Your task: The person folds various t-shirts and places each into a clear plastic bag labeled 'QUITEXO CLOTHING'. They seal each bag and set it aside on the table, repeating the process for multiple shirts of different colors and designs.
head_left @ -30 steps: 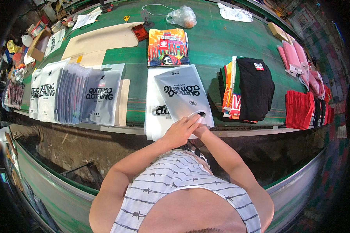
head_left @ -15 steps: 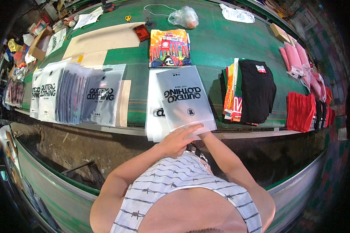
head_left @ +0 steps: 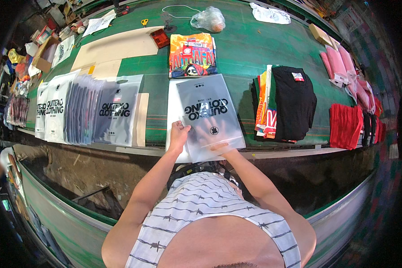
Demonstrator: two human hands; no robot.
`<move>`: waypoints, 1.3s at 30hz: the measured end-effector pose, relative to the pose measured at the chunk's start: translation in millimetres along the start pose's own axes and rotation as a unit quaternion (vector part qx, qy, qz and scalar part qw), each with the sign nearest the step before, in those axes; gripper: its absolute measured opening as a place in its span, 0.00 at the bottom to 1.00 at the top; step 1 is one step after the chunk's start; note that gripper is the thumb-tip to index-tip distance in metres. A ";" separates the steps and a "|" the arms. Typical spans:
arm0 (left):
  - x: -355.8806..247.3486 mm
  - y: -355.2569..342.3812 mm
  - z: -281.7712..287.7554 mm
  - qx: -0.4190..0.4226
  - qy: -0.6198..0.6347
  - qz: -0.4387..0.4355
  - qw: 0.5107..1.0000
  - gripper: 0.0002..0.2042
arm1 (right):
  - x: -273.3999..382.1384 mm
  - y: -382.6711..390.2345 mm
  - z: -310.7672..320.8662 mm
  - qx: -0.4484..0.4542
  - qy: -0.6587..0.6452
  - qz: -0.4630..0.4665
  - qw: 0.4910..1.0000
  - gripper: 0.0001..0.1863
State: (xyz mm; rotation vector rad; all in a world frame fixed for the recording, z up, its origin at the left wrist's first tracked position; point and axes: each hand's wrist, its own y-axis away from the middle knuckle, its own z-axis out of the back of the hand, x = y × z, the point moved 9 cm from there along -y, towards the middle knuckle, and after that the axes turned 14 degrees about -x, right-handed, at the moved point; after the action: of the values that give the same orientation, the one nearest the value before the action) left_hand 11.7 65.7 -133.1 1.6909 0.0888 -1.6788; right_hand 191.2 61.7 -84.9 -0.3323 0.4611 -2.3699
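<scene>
A frosted plastic garment bag (head_left: 210, 91) with dark print lies in front of me, its lower end towards my body. My left hand (head_left: 178, 135) is closed at the bag's left edge, fingers curled against the plastic. At the lower end, my right hand (head_left: 219, 146) reaches in or under; its spread fingers show blurrily through the sheet. Whether they are inside or beneath the bag I cannot tell. More white printed bags (head_left: 174, 102) lie under this one. Just beyond sits a folded, brightly coloured printed shirt (head_left: 193, 56).
Filled bags (head_left: 82, 107) stand in a row at left on the green table (head_left: 161, 98). Folded black shirts (head_left: 295, 105) lie at right, with red bundles (head_left: 345, 126) and pink packs (head_left: 337, 69) farther right. Cardboard (head_left: 116, 47), scissors (head_left: 144, 22) and a clear plastic bag (head_left: 208, 20) lie farther back.
My left hand has moved from over the right wrist up to the bag's left edge. The right hand has gone further up, and its spread fingers now show through the plastic.
</scene>
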 end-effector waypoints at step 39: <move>8.5 7.3 -36.5 0.135 0.094 0.030 0.986 0.12 | -119.3 -212.1 315.2 -0.368 0.005 -0.106 0.924 0.16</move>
State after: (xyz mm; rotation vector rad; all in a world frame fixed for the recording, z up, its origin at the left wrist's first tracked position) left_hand 47.3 76.1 -142.2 2.0314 -0.1039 -1.5365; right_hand 266.5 216.1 274.3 -0.7352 1.3837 -2.3115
